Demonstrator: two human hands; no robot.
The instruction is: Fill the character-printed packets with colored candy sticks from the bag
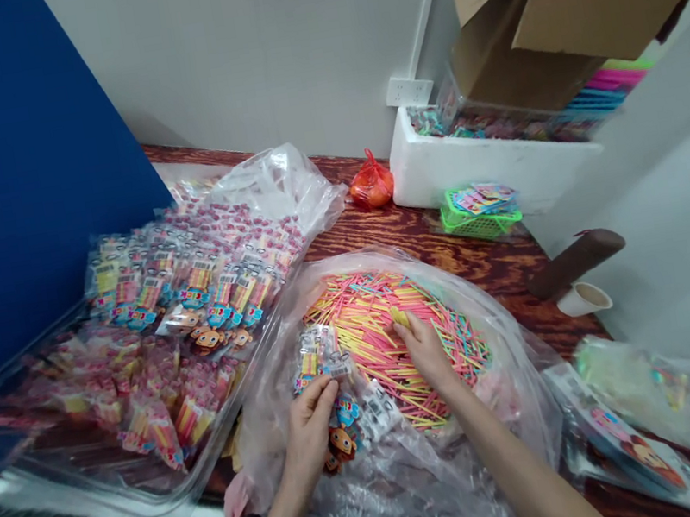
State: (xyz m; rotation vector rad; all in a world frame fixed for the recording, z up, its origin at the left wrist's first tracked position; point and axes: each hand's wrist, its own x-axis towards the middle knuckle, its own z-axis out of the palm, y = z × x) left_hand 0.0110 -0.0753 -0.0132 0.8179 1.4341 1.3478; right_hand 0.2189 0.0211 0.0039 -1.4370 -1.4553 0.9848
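Observation:
A big clear plastic bag point(500, 330) lies open on the wooden table, full of thin pink, yellow and green sticks point(380, 314). My right hand point(425, 351) rests on the pile, fingers closed on a few yellow sticks at their tips. My left hand point(310, 430) is closed on a small clear packet with a cartoon header card point(326, 366), held at the bag's near left side. Several more such packets lie just right of that hand.
A clear tray point(91, 473) of filled packets and another open bag point(280, 181) of them sit left. A white foam box point(475, 168), green basket point(480, 224), orange bag point(371, 184), tape rolls point(577, 278) and cardboard box point(567, 5) stand at back right.

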